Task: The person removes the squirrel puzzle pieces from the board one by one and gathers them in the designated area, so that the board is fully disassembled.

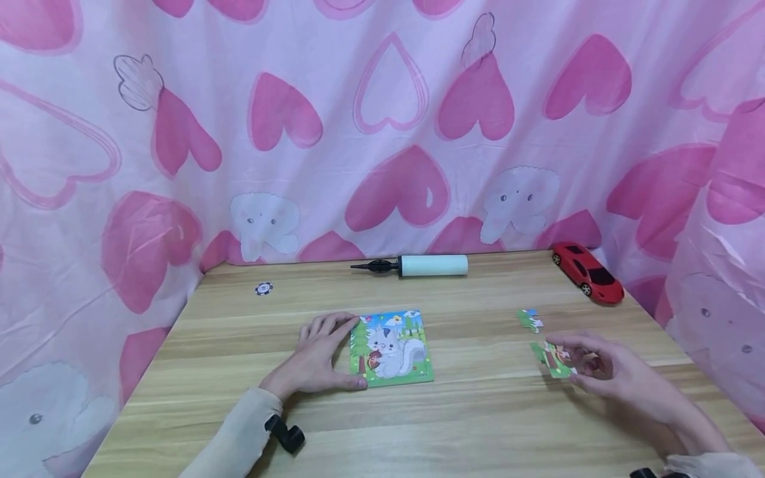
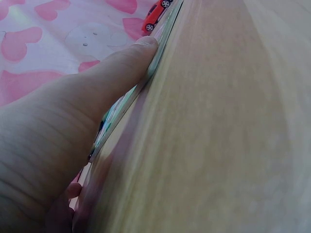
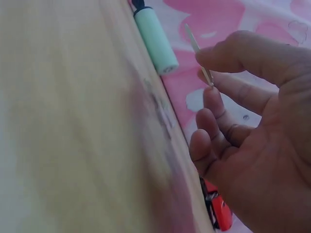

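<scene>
A square squirrel puzzle board (image 1: 391, 348) lies in front of my left hand (image 1: 319, 358) in the head view. The left thumb (image 2: 129, 56) lies along its near edge, and the index finger reaches its far left corner. To the right, my right hand (image 1: 618, 375) pinches a jigsaw piece (image 1: 558, 362) between thumb and fingertips, above the table. From the right wrist view that piece (image 3: 192, 38) appears edge-on, and the other fingers curl loosely below. Another jigsaw piece (image 1: 530, 320) rests on the table just beyond the right hand.
At the back of the wooden table (image 1: 454, 425) lies a hand pump (image 1: 433, 265) with a black nozzle. A red toy car (image 1: 588, 273) stands at the back right. A small round chip (image 1: 263, 289) is at the back left. Heart-patterned cloth (image 1: 394, 126) hangs behind.
</scene>
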`<state>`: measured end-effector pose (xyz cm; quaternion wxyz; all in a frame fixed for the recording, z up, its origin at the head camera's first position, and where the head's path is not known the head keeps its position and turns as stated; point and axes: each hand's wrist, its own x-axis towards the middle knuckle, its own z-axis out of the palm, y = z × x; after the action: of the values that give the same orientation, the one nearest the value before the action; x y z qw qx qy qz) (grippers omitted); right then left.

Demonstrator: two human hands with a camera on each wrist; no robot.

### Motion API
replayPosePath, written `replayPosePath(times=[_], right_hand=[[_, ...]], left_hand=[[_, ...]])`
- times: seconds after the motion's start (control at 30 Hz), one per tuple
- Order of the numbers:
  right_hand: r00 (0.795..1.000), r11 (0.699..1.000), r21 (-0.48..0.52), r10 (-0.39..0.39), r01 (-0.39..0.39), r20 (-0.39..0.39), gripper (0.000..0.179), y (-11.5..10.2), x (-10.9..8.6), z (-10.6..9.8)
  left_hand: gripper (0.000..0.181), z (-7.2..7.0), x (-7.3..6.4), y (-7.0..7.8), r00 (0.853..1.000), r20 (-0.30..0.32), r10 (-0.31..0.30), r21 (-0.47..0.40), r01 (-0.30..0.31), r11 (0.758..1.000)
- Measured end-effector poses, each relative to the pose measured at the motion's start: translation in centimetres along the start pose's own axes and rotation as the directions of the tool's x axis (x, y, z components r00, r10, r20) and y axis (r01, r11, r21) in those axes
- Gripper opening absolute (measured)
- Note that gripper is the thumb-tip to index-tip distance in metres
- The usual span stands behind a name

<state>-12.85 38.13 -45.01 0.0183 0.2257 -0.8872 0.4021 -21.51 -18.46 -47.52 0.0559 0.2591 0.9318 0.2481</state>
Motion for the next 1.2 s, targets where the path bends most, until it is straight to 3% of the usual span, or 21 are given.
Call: replayPosePath(times=[0.17, 0.4, 0.5, 0.7, 1.0, 1.2], right_hand=[[0.999, 0.998, 0.060, 0.027, -0.030, 0.046, 0.061, 0.8, -1.3, 0.1], [0.997, 0.996, 0.079, -0.039, 0.034, 0.064, 0.059, 1.3, -2.1, 0.5], [0.997, 0.996, 0.084, -0.010, 0.003, 0.081, 0.059, 1.3, -2.3, 0.6], [0.989, 0.995, 0.062, 0.069, -0.078, 0.129, 0.058, 1.3, -2.5, 0.3], [0.992, 1.000, 0.001, 0.030, -0.030, 0.124, 0.058, 1.7, -2.5, 0.3], [0.988, 0.999, 0.010, 0.041, -0.043, 0.146, 0.058, 1.9, -2.4, 0.2]], left_hand=[[0.131, -0.1, 0.0, 0.0, 1.000, 0.000, 0.002, -0.005, -0.002, 1.000], [0.132, -0.1, -0.1, -0.1, 1.000, 0.000, -0.002, -0.009, 0.002, 1.000], [0.132, -0.1, 0.0, 0.0, 1.000, 0.003, 0.000, -0.012, 0.000, 1.000], [0.130, 0.0, 0.0, 0.0, 1.000, 0.004, 0.004, -0.017, -0.004, 1.000], [0.131, 0.0, 0.0, 0.1, 1.000, -0.002, 0.003, -0.009, -0.003, 1.000], [0.132, -0.1, 0.0, 0.1, 1.000, -0.005, 0.000, 0.001, 0.000, 1.000]])
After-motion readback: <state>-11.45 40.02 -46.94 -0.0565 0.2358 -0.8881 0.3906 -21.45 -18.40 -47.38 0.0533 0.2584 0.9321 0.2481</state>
